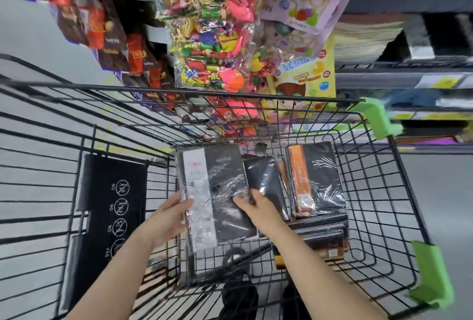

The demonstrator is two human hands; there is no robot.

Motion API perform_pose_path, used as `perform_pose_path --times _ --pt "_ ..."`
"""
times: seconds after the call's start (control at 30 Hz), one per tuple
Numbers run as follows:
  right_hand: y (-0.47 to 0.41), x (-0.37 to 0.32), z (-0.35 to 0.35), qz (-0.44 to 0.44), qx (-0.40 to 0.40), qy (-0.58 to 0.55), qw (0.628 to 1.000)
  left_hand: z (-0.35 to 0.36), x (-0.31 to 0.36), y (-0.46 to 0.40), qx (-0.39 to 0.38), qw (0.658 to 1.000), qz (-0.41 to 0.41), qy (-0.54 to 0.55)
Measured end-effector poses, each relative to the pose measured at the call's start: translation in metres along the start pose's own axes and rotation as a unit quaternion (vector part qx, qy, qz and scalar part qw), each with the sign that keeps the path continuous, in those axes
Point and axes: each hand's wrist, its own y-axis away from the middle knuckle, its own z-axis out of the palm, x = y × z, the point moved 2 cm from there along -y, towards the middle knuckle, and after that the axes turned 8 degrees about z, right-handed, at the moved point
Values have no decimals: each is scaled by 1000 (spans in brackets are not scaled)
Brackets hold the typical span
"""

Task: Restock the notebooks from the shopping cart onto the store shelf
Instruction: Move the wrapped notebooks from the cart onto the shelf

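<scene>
Inside the black wire shopping cart (399, 191), the shrink-wrapped black notebook with a white band (217, 197) lies long axis near-to-far. The left hand (166, 220) cups its left edge, the right hand (258, 207) lies flat on top, fingers together (shelf far right).

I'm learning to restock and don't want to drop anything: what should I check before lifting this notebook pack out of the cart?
1. Left hand on the wrapped notebook pack: ok, fingers at its left edge.
2. Right hand on the pack: ok, fingers rest on its right side.
3. Firm grip underneath: cannot tell, the underside is hidden.
4. Nothing lying on the pack: ok, its top is bare.
5. Neighbouring black packet clear of the lift: cannot tell, it sits close beside the right hand.
6. Free space on the shelf: cannot tell, that area is blurred.
</scene>
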Motion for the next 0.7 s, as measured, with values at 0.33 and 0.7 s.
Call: perform_pose_path --times 0.33,0.7 --pt "15 43 -112 -15 186 -75 980 106 -20 -40 30 980 57 -189" --pt "-10 92 -131 -9 262 -87 961 142 -53 -68 139 984 7 -111"
